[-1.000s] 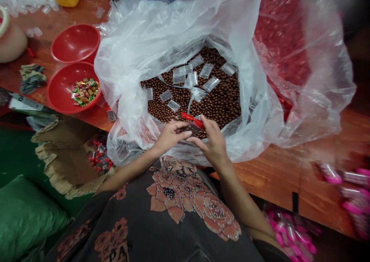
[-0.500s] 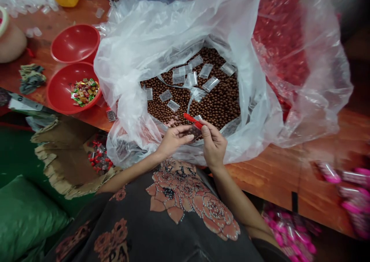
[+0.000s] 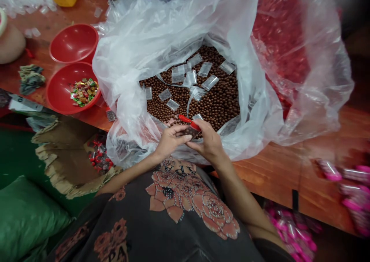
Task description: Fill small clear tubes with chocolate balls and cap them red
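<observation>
My left hand (image 3: 171,141) pinches a small clear plastic box with brown balls in it, over the near edge of a bag. My right hand (image 3: 211,143) is closed about the box's right end, thumb below and fingers at its red flip cap (image 3: 194,125). The cap's flap points up and to the left; the fingers partly cover the box. Beneath both hands lies a heap of small brown balls (image 3: 222,94) in the large translucent plastic bag (image 3: 127,57). Several empty clear boxes (image 3: 210,83) lie on the balls.
Two red bowls (image 3: 53,94) stand at the left, the nearer with wrapped sweets (image 3: 83,92). A bag of red pieces (image 3: 281,38) lies at the right. Pink-capped tubes (image 3: 329,171) sit on the table at far right. Below left, a torn cardboard box (image 3: 62,161) holds red-capped boxes.
My right hand has shifted slightly left and turned, its thumb moving from the cap to below the box. The red cap has moved a little left and down. My left hand keeps its hold.
</observation>
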The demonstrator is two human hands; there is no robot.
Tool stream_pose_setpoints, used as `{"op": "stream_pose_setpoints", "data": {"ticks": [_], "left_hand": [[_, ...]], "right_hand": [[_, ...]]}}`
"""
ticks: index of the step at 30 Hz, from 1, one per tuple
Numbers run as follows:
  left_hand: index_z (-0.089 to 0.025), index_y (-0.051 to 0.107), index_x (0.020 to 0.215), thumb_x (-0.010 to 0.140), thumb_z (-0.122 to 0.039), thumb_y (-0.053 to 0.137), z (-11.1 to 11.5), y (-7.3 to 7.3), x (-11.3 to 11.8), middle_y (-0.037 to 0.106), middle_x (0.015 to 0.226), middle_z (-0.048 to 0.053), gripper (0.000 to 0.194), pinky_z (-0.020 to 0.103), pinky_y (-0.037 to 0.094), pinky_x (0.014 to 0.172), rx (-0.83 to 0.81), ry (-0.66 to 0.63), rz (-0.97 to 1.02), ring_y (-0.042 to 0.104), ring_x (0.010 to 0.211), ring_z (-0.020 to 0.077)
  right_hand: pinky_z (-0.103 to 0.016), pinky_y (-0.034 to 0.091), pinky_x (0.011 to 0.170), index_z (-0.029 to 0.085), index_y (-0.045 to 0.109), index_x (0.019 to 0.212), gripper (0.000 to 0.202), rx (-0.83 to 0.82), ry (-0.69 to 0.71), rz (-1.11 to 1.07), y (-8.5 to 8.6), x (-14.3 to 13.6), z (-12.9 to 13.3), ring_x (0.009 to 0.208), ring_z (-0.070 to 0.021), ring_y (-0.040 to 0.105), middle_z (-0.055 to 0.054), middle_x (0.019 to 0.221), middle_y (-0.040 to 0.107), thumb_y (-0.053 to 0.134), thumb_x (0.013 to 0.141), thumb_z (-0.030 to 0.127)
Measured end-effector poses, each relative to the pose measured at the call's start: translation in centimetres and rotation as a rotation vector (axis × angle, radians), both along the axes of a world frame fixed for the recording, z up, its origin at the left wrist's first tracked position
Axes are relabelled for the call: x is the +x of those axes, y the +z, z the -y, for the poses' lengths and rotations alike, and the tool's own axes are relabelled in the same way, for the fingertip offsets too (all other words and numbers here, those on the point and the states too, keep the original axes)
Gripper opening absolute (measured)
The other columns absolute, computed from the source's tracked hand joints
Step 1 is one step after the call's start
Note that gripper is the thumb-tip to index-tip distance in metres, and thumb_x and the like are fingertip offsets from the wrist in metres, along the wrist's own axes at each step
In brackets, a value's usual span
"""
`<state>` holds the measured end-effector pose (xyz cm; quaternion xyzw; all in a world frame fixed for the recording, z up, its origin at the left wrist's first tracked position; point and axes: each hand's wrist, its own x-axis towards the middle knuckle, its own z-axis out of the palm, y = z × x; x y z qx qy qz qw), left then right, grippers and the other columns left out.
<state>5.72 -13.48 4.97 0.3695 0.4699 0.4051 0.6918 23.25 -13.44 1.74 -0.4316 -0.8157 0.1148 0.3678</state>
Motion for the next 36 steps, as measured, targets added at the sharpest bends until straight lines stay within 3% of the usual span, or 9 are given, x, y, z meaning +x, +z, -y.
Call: {"op": "stream_pose_setpoints", "data": {"ticks": [5, 7, 11, 15, 20, 23, 28, 30, 36], "left_hand": [[-0.017, 0.073, 0.103, 0.067, -0.028, 0.082, 0.0, 0.2, 0.0, 0.073, 0.107, 0.007, 0.039, 0.036, 0.051, 0.095, -0.001, -0.042, 0.043, 0.067, 0.095, 0.0173], [-0.017, 0.072, 0.099, 0.075, -0.043, 0.076, -0.3, 0.4, -0.1, 0.073, 0.103, 0.008, 0.036, 0.034, 0.054, 0.088, -0.045, -0.027, 0.091, 0.068, 0.092, 0.0180], [-0.017, 0.070, 0.098, 0.086, -0.070, 0.046, -1.4, 1.5, -0.3, 0.073, 0.089, 0.009, 0.059, 0.032, 0.056, 0.072, -0.265, -0.078, 0.273, 0.068, 0.088, 0.0207], [-0.018, 0.069, 0.097, 0.088, -0.052, 0.052, -1.8, 1.9, -0.2, 0.072, 0.082, 0.006, 0.039, 0.031, 0.055, 0.070, -0.372, -0.123, 0.322, 0.067, 0.079, 0.0184], [-0.018, 0.069, 0.096, 0.078, -0.035, 0.058, -1.2, 0.3, 0.0, 0.071, 0.078, 0.005, 0.027, 0.032, 0.052, 0.065, -0.410, -0.129, 0.312, 0.064, 0.065, 0.0164], [-0.018, 0.067, 0.108, 0.077, -0.039, 0.059, -0.8, 0.2, 0.1, 0.072, 0.082, 0.006, 0.038, 0.031, 0.051, 0.065, -0.348, -0.143, 0.284, 0.066, 0.073, 0.0192], [-0.018, 0.066, 0.120, 0.082, -0.078, 0.038, -1.1, 1.6, -0.3, 0.073, 0.089, 0.010, 0.076, 0.034, 0.051, 0.072, -0.217, -0.211, 0.281, 0.068, 0.090, 0.0243], [-0.018, 0.067, 0.118, 0.079, -0.084, 0.032, -1.3, 1.7, -0.7, 0.073, 0.088, 0.011, 0.085, 0.034, 0.051, 0.074, -0.216, -0.194, 0.282, 0.068, 0.092, 0.0254], [-0.021, 0.068, 0.115, 0.087, -0.055, 0.047, -1.2, 0.5, -0.3, 0.072, 0.079, 0.008, 0.050, 0.032, 0.051, 0.065, -0.350, -0.110, 0.275, 0.067, 0.077, 0.0213]], "right_hand": [[-0.047, 0.053, 0.093, 0.029, 0.032, 0.144, 0.073, 0.016, -0.048, -0.031, -0.3, -0.2, 0.2, 0.114, -0.0255, 0.060, -0.010, 0.125, 0.059, 0.068, 0.081, 0.039], [-0.048, 0.052, 0.094, 0.033, 0.031, 0.144, 0.074, -0.002, -0.050, -0.032, 0.1, -0.2, 0.3, 0.113, -0.0254, 0.059, -0.007, 0.124, 0.059, 0.069, 0.080, 0.038], [-0.046, 0.050, 0.095, 0.039, 0.035, 0.141, 0.075, -0.031, 0.004, 0.014, 0.8, -0.3, 0.7, 0.115, -0.0255, 0.054, -0.006, 0.123, 0.053, 0.073, 0.077, 0.042], [-0.047, 0.047, 0.098, 0.038, 0.027, 0.146, 0.079, -0.053, 0.045, 0.069, 1.2, -0.7, 1.2, 0.115, -0.0263, 0.051, -0.007, 0.121, 0.052, 0.070, 0.079, 0.041], [-0.051, 0.046, 0.100, 0.031, 0.017, 0.150, 0.087, -0.036, 0.026, 0.025, 1.6, -1.2, 1.4, 0.117, -0.0277, 0.050, -0.009, 0.122, 0.052, 0.068, 0.081, 0.044], [-0.051, 0.046, 0.100, 0.027, 0.015, 0.153, 0.090, -0.052, 0.020, 0.066, 1.8, -1.3, 1.1, 0.118, -0.0290, 0.049, -0.012, 0.125, 0.051, 0.066, 0.081, 0.044], [-0.055, 0.042, 0.103, 0.027, 0.001, 0.157, 0.100, -0.067, -0.002, 0.078, 1.3, -1.2, 0.7, 0.120, -0.0303, 0.049, -0.011, 0.127, 0.052, 0.064, 0.082, 0.045], [-0.057, 0.041, 0.105, 0.026, -0.008, 0.157, 0.106, -0.058, -0.004, 0.078, 1.0, -1.1, 0.7, 0.122, -0.0314, 0.047, -0.011, 0.128, 0.053, 0.064, 0.082, 0.045], [-0.058, 0.038, 0.107, 0.024, -0.014, 0.156, 0.111, -0.032, 0.023, 0.122, 1.3, -1.7, 1.1, 0.122, -0.0319, 0.047, -0.013, 0.131, 0.051, 0.065, 0.081, 0.043]]}}
